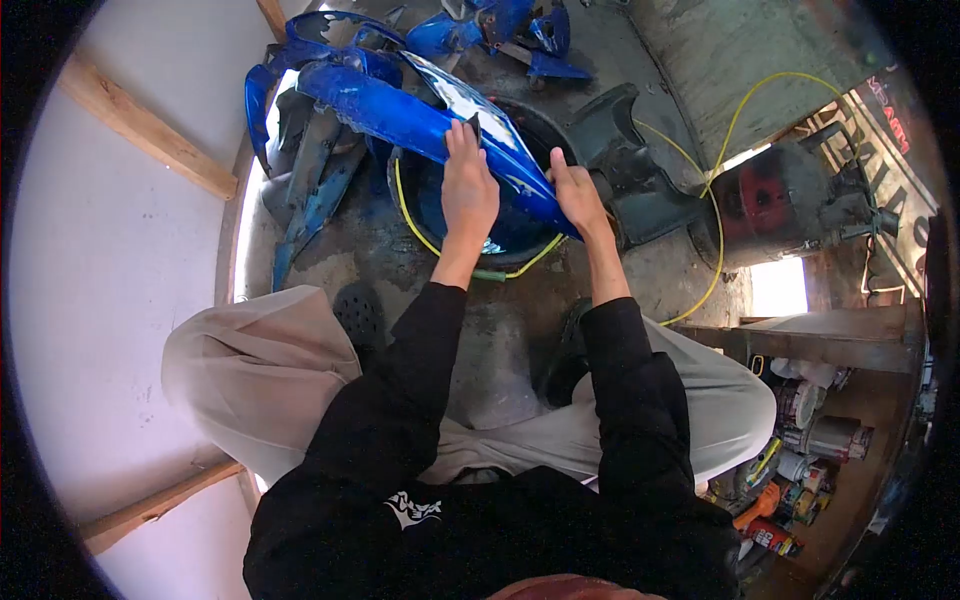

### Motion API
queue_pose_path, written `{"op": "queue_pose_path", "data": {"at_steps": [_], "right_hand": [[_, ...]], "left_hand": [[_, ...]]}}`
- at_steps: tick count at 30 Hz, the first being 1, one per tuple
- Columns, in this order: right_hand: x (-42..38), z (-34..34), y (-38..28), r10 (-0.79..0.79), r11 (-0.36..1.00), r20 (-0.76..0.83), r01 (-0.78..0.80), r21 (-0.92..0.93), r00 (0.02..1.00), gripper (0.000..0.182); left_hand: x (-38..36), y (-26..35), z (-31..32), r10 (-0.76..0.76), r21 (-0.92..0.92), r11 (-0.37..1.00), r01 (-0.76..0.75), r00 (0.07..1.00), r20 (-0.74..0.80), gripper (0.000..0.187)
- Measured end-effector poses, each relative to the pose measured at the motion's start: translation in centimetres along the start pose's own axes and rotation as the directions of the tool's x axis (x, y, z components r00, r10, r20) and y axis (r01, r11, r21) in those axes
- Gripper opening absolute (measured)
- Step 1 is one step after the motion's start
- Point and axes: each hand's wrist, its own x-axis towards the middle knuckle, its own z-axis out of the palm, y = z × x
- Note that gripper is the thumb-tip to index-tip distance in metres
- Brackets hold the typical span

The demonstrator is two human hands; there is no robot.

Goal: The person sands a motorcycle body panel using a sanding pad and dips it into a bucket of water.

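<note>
A long, glossy blue panel [400, 112] lies slantwise over a dark round basin [432, 212]. My left hand [468, 190] presses a small dark piece [474, 126] against the panel's near edge, its fingers close together. Toward the panel's pointed right end, my right hand [580, 200] grips the edge, with the thumb on one side. A yellow hose [408, 205] runs along the basin's rim. White reflections show on the panel and on the liquid in the basin.
More blue panels [500, 30] lie at the top and left. Dark plastic parts [640, 180] and a tank [765, 205] stand right of the basin. Cans and bottles [800, 470] fill a shelf at lower right. A black clog [358, 312] rests on the floor.
</note>
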Motion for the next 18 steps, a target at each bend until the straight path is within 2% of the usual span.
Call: {"op": "queue_pose_path", "data": {"at_steps": [2, 4, 5, 6, 8, 9, 10, 12, 13, 14, 16, 17, 18], "right_hand": [[0.0, 0.5, -0.1, 0.003, 0.999, -0.034, -0.002, 0.04, 0.999, 0.083], [-0.1, 0.6, -0.3, 0.011, 0.999, -0.071, -0.008, 0.04, 0.997, 0.083], [-0.1, 0.5, -0.1, 0.026, 0.999, -0.105, -0.022, 0.043, 0.994, 0.083], [0.2, 0.9, 0.9, 0.03, 0.999, -0.107, -0.026, 0.044, 0.994, 0.083], [1.5, 1.2, 3.4, 0.001, 0.993, -0.218, 0.025, 0.115, 0.976, 0.084], [0.3, 0.4, 1.3, -0.031, 0.984, -0.127, 0.053, 0.173, 0.991, 0.086], [-0.2, 0.4, 1.0, -0.022, 0.984, -0.136, 0.046, 0.173, 0.991, 0.086], [-0.7, 0.6, 0.7, 0.007, 0.961, -0.248, 0.062, 0.268, 0.969, 0.087], [-0.9, 0.6, 0.5, 0.03, 0.943, -0.284, 0.067, 0.326, 0.958, 0.087], [-0.8, 0.5, 0.2, 0.029, 0.942, -0.289, 0.071, 0.329, 0.957, 0.087], [-0.8, 0.6, 0.3, -0.009, 0.956, -0.411, 0.129, 0.265, 0.912, 0.088], [-1.1, 0.6, 0.2, 0.017, 0.952, -0.434, 0.118, 0.282, 0.901, 0.087], [-1.1, 0.4, 0.0, 0.016, 0.953, -0.44, 0.12, 0.279, 0.898, 0.087]], "left_hand": [[-1.3, 0.4, 1.7, 0.083, 0.126, 0.989, -0.077, 0.995, -0.046, 0.049], [-3.8, 3.1, 2.3, 0.201, 0.159, 0.964, -0.212, 0.976, 0.08, 0.05], [-4.7, 4.6, 2.3, 0.263, 0.067, 0.958, -0.278, 0.95, 0.17, 0.053], [-6.0, 5.4, 2.2, 0.31, 0.022, 0.949, -0.315, 0.942, 0.125, 0.05], [-4.7, 3.9, 1.6, 0.31, 0.188, 0.922, -0.339, 0.936, 0.167, 0.046], [-3.1, 3.4, 1.2, 0.246, 0.176, 0.949, -0.261, 0.964, 0.103, 0.041], [-1.6, 3.1, 0.0, 0.193, 0.257, 0.941, -0.219, 0.974, 0.12, 0.037], [-0.1, 1.1, 0.0, 0.288, 0.259, 0.927, -0.272, 0.957, -0.022, 0.033], [-0.5, 1.3, 0.4, 0.338, 0.292, 0.9, -0.324, 0.941, 0.0, 0.028], [-1.1, 1.4, 0.7, 0.394, 0.244, 0.881, -0.406, 0.914, 0.101, 0.023], [-3.1, 2.9, 0.5, 0.605, 0.061, 0.765, -0.641, 0.748, 0.273, 0.02], [-3.6, 3.5, 0.7, 0.668, 0.038, 0.719, -0.694, 0.705, 0.239, 0.023], [-2.6, 3.1, 0.7, 0.672, 0.035, 0.716, -0.697, 0.702, 0.236, 0.023]]}}
